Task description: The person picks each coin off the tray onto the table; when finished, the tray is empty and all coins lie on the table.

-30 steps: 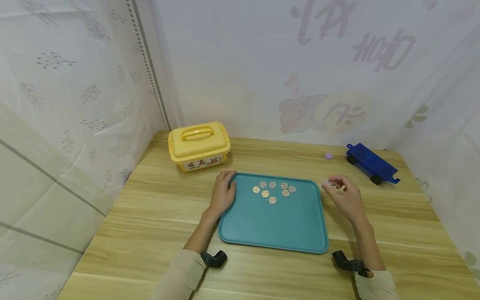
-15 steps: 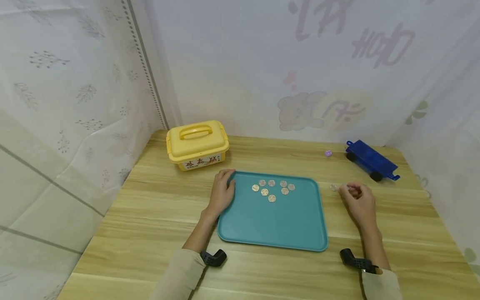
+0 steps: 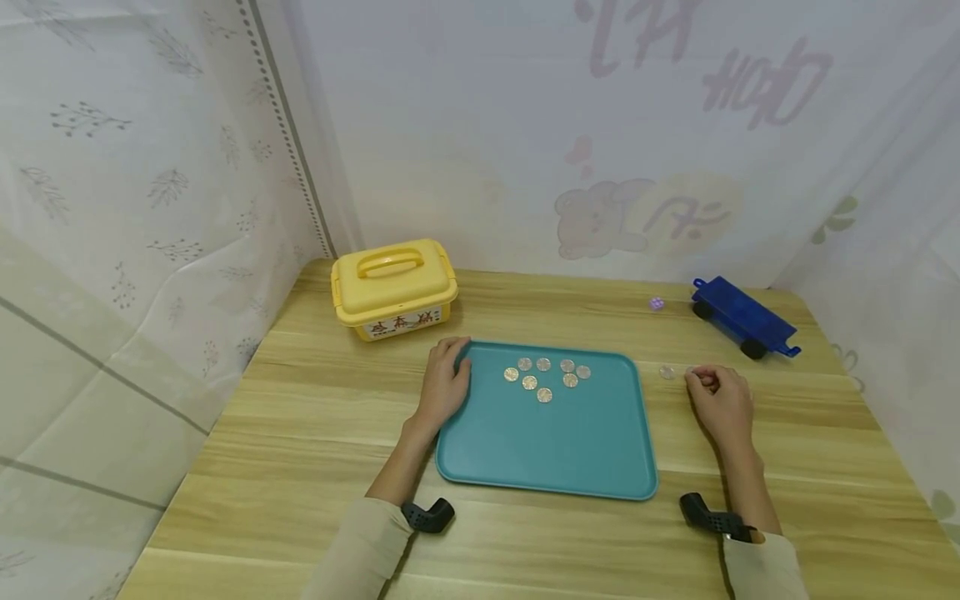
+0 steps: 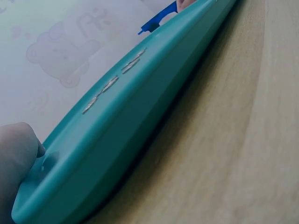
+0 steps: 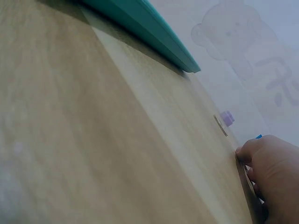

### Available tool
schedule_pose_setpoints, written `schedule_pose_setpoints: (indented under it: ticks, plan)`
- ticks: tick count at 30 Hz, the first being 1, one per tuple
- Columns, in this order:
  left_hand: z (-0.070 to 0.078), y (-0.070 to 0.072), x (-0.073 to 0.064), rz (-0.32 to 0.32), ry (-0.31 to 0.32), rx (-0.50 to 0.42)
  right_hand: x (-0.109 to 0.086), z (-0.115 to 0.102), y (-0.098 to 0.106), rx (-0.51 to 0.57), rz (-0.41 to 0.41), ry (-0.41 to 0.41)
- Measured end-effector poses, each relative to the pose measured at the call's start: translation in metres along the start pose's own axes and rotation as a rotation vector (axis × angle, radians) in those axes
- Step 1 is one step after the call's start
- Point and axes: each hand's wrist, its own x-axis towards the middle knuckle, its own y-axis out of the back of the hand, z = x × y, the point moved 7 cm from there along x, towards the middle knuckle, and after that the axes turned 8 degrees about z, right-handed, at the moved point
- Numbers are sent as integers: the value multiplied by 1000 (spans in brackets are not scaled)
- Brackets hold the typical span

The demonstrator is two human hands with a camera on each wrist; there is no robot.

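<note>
A teal tray (image 3: 546, 450) lies on the wooden table with several round coins (image 3: 544, 395) spread over its far half. At the tray's left far corner my left hand (image 3: 444, 385) grips the rim; in the left wrist view its digit (image 4: 21, 144) curls over the edge. To the right of the tray, my right hand (image 3: 722, 407) is low at the tabletop, fingers bent, pinching a coin (image 3: 690, 369) that is mostly hidden by the fingertips. A loose coin (image 3: 667, 372) lies flat on the table just left of those fingertips.
A yellow lidded box (image 3: 393, 287) with a handle stands behind the tray at the left. At the back right sit a blue toy wagon (image 3: 742, 317) with black wheels and a small purple block (image 3: 656, 304). A patterned curtain (image 3: 465, 150) borders the table's rear.
My right hand has moved right and slightly down from the tray's right edge. One coin now lies on the table where none showed before. The left hand has stayed on the tray.
</note>
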Motion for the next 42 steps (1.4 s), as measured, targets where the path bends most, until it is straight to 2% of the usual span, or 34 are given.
schedule_pose_setpoints:
  ticks: [8, 15, 17, 27, 34, 42]
  plan:
    - [2, 1, 0, 6, -5, -6, 0, -2, 2, 6, 12, -3]
    - [0, -1, 1, -1, 7, -1, -1, 8, 5, 88, 23, -147]
    - [1, -1, 1, 0, 5, -5, -1, 9, 5, 96, 19, -165]
    - [1, -2, 0, -13, 13, -6, -2, 8, 6, 95, 30, -189]
    - [1, 1, -1, 1, 5, -8, -3, 4, 5, 117, 57, -157]
    - [3, 2, 0, 9, -21, 5, -5, -5, 2, 172, 20, -161]
